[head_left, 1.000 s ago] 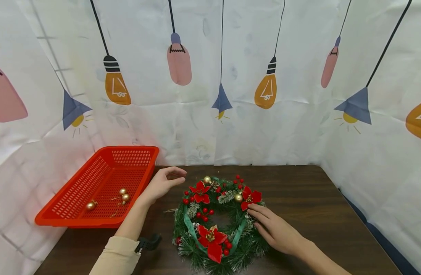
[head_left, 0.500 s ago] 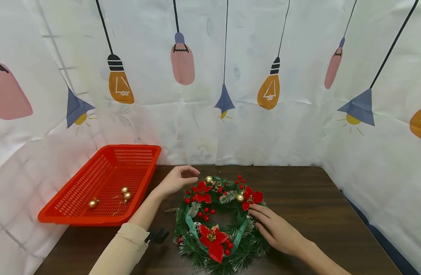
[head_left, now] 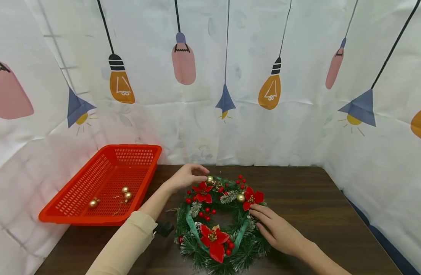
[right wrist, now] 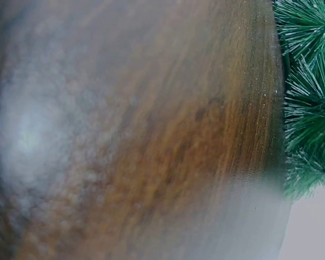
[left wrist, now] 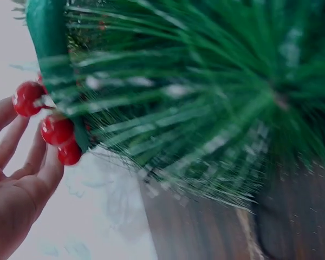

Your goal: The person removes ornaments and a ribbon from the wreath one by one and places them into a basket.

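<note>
A green Christmas wreath [head_left: 256, 244] lies on the dark wooden table, trimmed with red poinsettias [head_left: 214, 241], berries, frosted sprigs and green ribbon. My left hand [head_left: 187, 178] is at its far left rim, fingers loosely bent, with the thumb by a gold ball [head_left: 210, 178]. Contact with that ball cannot be told. In the left wrist view its relaxed fingers [left wrist: 30, 162] appear behind red berries [left wrist: 57, 129]. My right hand [head_left: 280, 231] rests on the wreath's right side, fingers extended beside another poinsettia [head_left: 253, 197] and a second gold ball [head_left: 241, 198]. The right wrist view shows no hand.
At the back left stands a red plastic basket [head_left: 67, 219] containing several things, among them loose gold balls [head_left: 128, 195] with strings. The wooden table [head_left: 299, 183] extends to the right of the wreath. A white curtain [head_left: 203, 126] with printed lamps hangs behind.
My left hand has moved rightward from beside the basket to the wreath's far left rim. My right hand keeps its place on the wreath. The head view has shifted slightly.
</note>
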`<action>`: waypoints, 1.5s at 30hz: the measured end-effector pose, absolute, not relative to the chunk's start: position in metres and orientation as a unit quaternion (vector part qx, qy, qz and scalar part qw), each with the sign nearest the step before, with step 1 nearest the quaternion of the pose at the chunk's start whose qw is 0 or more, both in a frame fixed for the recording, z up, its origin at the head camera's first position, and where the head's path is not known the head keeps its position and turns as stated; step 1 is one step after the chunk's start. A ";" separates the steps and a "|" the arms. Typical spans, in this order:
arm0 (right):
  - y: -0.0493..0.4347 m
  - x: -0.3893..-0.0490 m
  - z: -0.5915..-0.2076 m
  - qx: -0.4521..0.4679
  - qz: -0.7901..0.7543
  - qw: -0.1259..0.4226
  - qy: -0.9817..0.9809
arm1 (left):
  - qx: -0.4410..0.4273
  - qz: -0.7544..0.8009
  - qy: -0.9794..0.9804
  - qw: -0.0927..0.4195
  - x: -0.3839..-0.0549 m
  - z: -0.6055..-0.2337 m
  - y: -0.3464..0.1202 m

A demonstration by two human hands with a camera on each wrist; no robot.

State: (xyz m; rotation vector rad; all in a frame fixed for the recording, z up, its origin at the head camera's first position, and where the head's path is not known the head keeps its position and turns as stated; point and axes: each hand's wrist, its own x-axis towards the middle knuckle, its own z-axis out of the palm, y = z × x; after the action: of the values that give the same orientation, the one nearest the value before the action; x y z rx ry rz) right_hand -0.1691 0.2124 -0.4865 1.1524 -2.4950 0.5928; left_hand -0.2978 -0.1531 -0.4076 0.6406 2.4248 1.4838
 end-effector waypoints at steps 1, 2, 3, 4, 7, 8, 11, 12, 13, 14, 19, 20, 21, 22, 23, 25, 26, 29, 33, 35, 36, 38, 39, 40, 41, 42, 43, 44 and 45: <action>0.213 -0.169 -0.487 0.404 0.208 0.163 -0.876 | 0.219 0.501 0.829 0.114 -0.298 -0.406 -0.151; 0.213 -0.169 -0.487 0.403 0.209 0.162 -0.876 | 0.220 0.493 0.834 0.113 -0.299 -0.405 -0.149; 0.213 -0.169 -0.487 0.403 0.208 0.162 -0.876 | 0.222 0.486 0.838 0.113 -0.299 -0.405 -0.147; 0.213 -0.169 -0.487 0.403 0.209 0.162 -0.876 | 0.223 0.479 0.841 0.112 -0.300 -0.405 -0.145; 0.213 -0.169 -0.487 0.402 0.210 0.161 -0.876 | 0.226 0.464 0.849 0.115 -0.304 -0.407 -0.142; 0.213 -0.169 -0.487 0.402 0.210 0.160 -0.876 | 0.226 0.459 0.851 0.117 -0.305 -0.408 -0.142; 0.212 -0.169 -0.487 0.402 0.214 0.157 -0.876 | 0.224 0.449 0.856 0.123 -0.306 -0.410 -0.141; 0.212 -0.168 -0.487 0.402 0.215 0.157 -0.876 | 0.223 0.446 0.858 0.125 -0.306 -0.410 -0.141; 0.212 -0.168 -0.487 0.402 0.215 0.156 -0.876 | 0.221 0.443 0.859 0.127 -0.306 -0.409 -0.140; 0.211 -0.168 -0.487 0.403 0.215 0.156 -0.876 | 0.222 0.440 0.861 0.127 -0.306 -0.409 -0.140; 0.211 -0.168 -0.487 0.402 0.213 0.159 -0.876 | 0.233 0.416 0.870 0.124 -0.306 -0.408 -0.138; 0.211 -0.168 -0.487 0.402 0.213 0.159 -0.876 | 0.237 0.410 0.873 0.123 -0.306 -0.408 -0.138; 0.211 -0.168 -0.487 0.402 0.214 0.160 -0.876 | 0.239 0.404 0.874 0.121 -0.305 -0.408 -0.138; 0.211 -0.168 -0.487 0.402 0.215 0.159 -0.876 | 0.243 0.400 0.876 0.120 -0.306 -0.408 -0.138; 0.211 -0.168 -0.487 0.402 0.215 0.159 -0.876 | 0.244 0.396 0.877 0.119 -0.306 -0.408 -0.138; 0.211 -0.168 -0.487 0.402 0.217 0.157 -0.875 | 0.245 0.394 0.878 0.118 -0.306 -0.408 -0.138; 0.211 -0.168 -0.487 0.402 0.217 0.157 -0.875 | 0.245 0.393 0.879 0.118 -0.307 -0.408 -0.138; 0.211 -0.168 -0.487 0.402 0.217 0.157 -0.876 | 0.245 0.392 0.879 0.114 -0.307 -0.409 -0.138; 0.212 -0.168 -0.487 0.404 0.217 0.158 -0.874 | 0.248 0.398 0.876 0.110 -0.307 -0.408 -0.138; 0.212 -0.168 -0.487 0.406 0.217 0.160 -0.873 | 0.252 0.400 0.874 0.110 -0.306 -0.407 -0.138; 0.212 -0.168 -0.487 0.406 0.216 0.161 -0.873 | 0.254 0.401 0.873 0.111 -0.305 -0.406 -0.138; 0.213 -0.169 -0.487 0.406 0.212 0.163 -0.874 | 0.259 0.399 0.872 0.111 -0.305 -0.405 -0.138; 0.213 -0.169 -0.487 0.406 0.211 0.164 -0.874 | 0.260 0.399 0.872 0.111 -0.304 -0.404 -0.137; 0.213 -0.169 -0.487 0.405 0.209 0.164 -0.875 | 0.261 0.399 0.872 0.110 -0.304 -0.403 -0.137; 0.213 -0.170 -0.487 0.405 0.208 0.165 -0.875 | 0.261 0.399 0.872 0.111 -0.303 -0.401 -0.137; 0.213 -0.170 -0.486 0.405 0.207 0.164 -0.876 | 0.263 0.398 0.872 0.111 -0.303 -0.401 -0.137; 0.213 -0.170 -0.486 0.405 0.206 0.163 -0.876 | 0.264 0.397 0.872 0.112 -0.302 -0.400 -0.137; 0.213 -0.170 -0.486 0.405 0.206 0.162 -0.876 | 0.265 0.396 0.872 0.114 -0.301 -0.399 -0.137; 0.213 -0.170 -0.486 0.405 0.207 0.161 -0.876 | 0.266 0.394 0.872 0.116 -0.300 -0.399 -0.137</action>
State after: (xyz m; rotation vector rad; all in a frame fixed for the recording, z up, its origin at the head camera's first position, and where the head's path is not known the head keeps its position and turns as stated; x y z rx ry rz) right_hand -0.1699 0.2132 -0.4856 1.1554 -2.5016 0.5914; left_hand -0.3002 -0.1368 -0.3988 0.7804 2.5537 1.1556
